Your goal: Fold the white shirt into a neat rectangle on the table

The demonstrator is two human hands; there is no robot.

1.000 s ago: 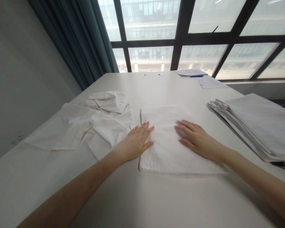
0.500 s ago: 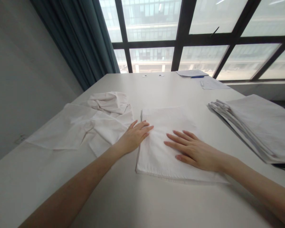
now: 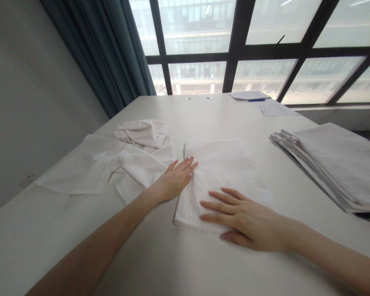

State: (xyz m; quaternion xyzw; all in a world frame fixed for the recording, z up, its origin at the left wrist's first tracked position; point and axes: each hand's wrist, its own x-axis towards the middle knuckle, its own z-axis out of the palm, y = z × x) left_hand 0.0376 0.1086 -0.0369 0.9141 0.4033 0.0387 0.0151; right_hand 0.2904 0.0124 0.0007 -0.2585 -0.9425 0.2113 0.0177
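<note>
A folded white cloth (image 3: pixel 222 172) lies flat on the white table (image 3: pixel 185 263) in front of me. My left hand (image 3: pixel 174 179) rests palm down on its left edge, fingers together and pointing toward the window. My right hand (image 3: pixel 246 220) lies flat on the cloth's near edge, fingers spread and pointing left. Neither hand grips anything.
A crumpled heap of white cloths (image 3: pixel 123 158) lies left of the folded one. A stack of folded cloths (image 3: pixel 333 162) sits at the right. Papers (image 3: pixel 274 109) and a blue pen (image 3: pixel 255 99) lie at the far edge by the window. A dark curtain (image 3: pixel 111 53) hangs at the left.
My right hand has slid across the folded cloth toward me and to the left, down to its near edge. My left hand has stayed on the left edge.
</note>
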